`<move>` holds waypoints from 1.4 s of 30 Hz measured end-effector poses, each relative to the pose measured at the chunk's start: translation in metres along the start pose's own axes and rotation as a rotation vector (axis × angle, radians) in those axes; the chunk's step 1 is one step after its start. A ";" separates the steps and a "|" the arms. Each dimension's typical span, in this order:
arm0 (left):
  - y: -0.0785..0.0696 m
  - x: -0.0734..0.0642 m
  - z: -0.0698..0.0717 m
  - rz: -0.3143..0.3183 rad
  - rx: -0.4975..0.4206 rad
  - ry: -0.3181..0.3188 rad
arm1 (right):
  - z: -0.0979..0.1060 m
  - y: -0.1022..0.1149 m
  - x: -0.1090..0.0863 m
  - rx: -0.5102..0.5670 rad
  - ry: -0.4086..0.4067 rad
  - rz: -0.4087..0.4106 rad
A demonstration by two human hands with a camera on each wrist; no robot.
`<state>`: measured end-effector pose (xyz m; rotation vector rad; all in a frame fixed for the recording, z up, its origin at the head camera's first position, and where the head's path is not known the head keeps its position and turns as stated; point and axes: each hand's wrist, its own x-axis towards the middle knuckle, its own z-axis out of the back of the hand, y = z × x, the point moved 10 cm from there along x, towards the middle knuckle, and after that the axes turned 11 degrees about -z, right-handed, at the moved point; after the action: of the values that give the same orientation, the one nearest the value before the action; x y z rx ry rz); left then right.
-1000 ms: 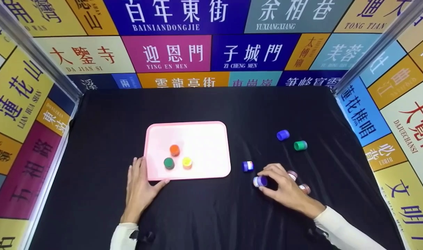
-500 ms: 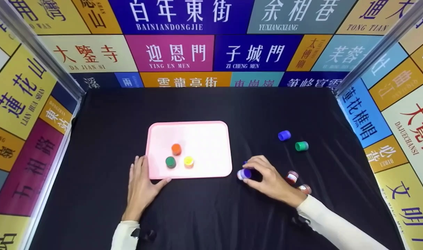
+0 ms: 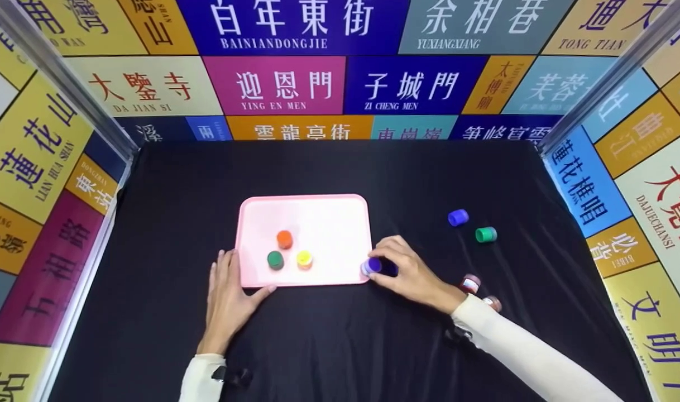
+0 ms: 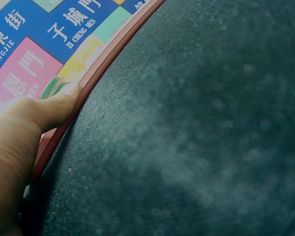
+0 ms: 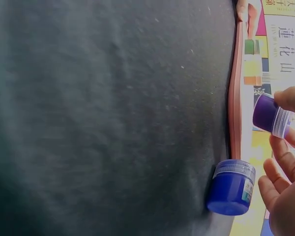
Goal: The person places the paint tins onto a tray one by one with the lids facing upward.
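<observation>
My right hand (image 3: 412, 276) pinches a small purple paint jar (image 3: 372, 266) between thumb and fingers, at the right front corner of the pink tray (image 3: 334, 229). In the right wrist view the jar's clear cap end faces the hand, and a blue paint jar (image 5: 231, 189) stands on the cloth beside the tray, mostly covered by the hand in the head view. On the tray sit an orange jar (image 3: 284, 239), a dark green jar (image 3: 275, 260) and a yellow jar (image 3: 304, 259). My left hand (image 3: 228, 304) rests at the left front corner, extended fingers along its side, thumb on the front rim.
Right of the tray lie a violet jar (image 3: 458, 218) and a green jar (image 3: 485, 235) on the black cloth. Nearer, by the right forearm, are a dark red jar (image 3: 470, 283) and a brownish jar (image 3: 492, 303). Printed panels (image 3: 284, 84) wall the table.
My right hand has carried the purple jar leftward from among the loose jars, past the blue jar, to the tray's right edge. The left hand keeps its place at the tray.
</observation>
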<state>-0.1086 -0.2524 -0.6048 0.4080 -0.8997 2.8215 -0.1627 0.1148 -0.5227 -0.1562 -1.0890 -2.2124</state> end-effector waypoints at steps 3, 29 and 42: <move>0.000 0.000 0.000 -0.004 0.000 -0.006 | -0.005 -0.004 0.006 -0.013 0.018 -0.022; 0.000 0.000 0.000 -0.003 -0.003 -0.004 | -0.055 -0.002 0.045 -0.011 0.098 -0.036; 0.001 0.000 -0.001 0.014 -0.007 0.012 | -0.070 0.003 0.056 -0.031 0.153 -0.043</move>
<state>-0.1092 -0.2525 -0.6058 0.3843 -0.9128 2.8299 -0.1919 0.0326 -0.5450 0.0232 -0.9839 -2.2399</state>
